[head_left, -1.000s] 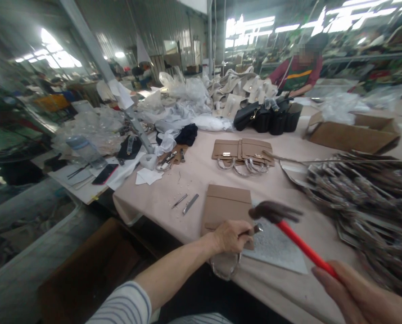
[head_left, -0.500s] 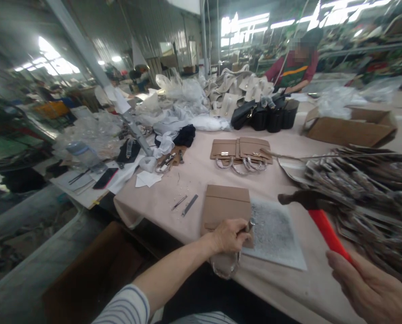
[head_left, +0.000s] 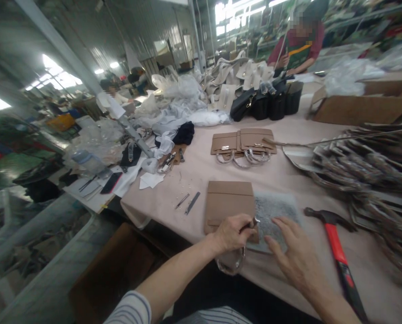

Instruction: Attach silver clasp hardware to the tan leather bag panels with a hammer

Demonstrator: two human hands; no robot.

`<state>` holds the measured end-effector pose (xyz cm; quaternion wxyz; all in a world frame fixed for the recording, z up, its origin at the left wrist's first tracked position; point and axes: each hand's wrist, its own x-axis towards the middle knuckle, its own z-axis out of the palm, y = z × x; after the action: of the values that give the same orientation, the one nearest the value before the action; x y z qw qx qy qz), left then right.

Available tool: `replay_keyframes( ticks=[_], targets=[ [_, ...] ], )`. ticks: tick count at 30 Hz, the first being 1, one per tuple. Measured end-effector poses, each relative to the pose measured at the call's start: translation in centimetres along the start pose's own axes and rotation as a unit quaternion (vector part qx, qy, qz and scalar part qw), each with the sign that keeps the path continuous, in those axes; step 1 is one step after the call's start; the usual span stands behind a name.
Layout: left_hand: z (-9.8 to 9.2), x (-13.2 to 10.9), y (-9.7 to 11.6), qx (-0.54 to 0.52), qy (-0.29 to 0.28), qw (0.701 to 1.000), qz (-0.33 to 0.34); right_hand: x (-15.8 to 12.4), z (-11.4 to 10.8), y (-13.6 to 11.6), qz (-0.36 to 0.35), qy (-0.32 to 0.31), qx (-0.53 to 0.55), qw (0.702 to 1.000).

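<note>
I have the tan bag panel lying flat, a dark line crossing its far part, its loop handle wrapped in clear plastic at its near edge. By the panel's right edge I grip a small metal tool, mostly hidden. Right of the panel, partly overlapped by it, lies a speckled grey slab; farther right lies a red-and-black claw hammer, head away from me

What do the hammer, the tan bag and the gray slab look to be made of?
Hammer: dark, dull head, likely steel; red and black handle, probably plastic or rubber, from its bright, even color.
Tan bag: leather or a lookalike, smooth and matte, with a straight line across it.
Gray slab: speckled, rough-looking, perhaps stone or plastic; the blur leaves that open.
</note>
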<state>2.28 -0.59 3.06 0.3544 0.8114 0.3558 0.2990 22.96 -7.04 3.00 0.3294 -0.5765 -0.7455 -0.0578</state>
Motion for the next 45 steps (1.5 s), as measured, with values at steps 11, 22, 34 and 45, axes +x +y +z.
replay_keyframes(
  ticks=[11, 22, 34, 45],
  targets=[
    [-1.3, 2.2, 2.1, -0.262, 0.24, 0.93, -0.099, -0.8, 5.1, -2.1, -0.037, -0.01, -0.015, 0.999],
    [-15.0, -3.4, -5.1, 0.203, 0.2, 0.867, -0.408, -1.0, 5.0, -2.2, -0.025, -0.04, -0.014, 0.999],
    [-16.7, -6.6, -8.6, 0.329, 0.177, 0.825, -0.424, -0.4, 4.7, -2.0, -0.072, -0.039, -0.024, 0.996],
    [-6.3, -9.3, -4.2, 0.174, 0.151, 0.973, -0.008, -0.1, 4.5, -2.1, -0.049, -0.06, 0.025, 0.997]
  ],
)
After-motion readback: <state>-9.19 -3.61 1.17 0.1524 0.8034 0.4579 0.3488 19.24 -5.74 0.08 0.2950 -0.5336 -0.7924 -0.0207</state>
